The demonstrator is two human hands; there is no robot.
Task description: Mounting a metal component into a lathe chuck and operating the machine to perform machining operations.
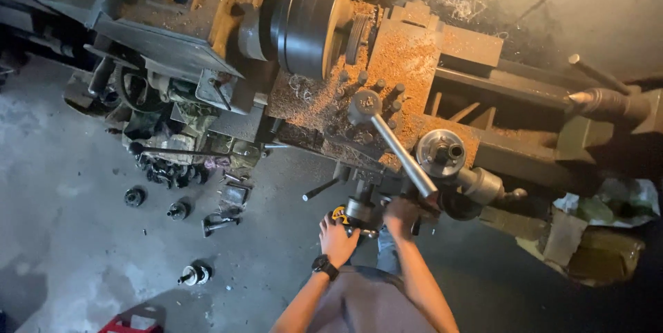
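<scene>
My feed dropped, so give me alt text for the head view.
Seen from above, the left hand rests on a handwheel at a metal lathe's apron while the right hand holds a long lever. Metal parts lie on the concrete floor.

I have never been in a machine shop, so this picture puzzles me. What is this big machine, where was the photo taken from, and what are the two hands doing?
The camera sits on the person's head and looks straight down. The big machine is a metal lathe, its top strewn with orange-brown shavings. The dark round drum is its chuck. The left hand, with a black wristwatch, rests on a small handwheel at the front. The right hand grips the end of a long steel lever. On the concrete floor lie loose metal parts.
</scene>
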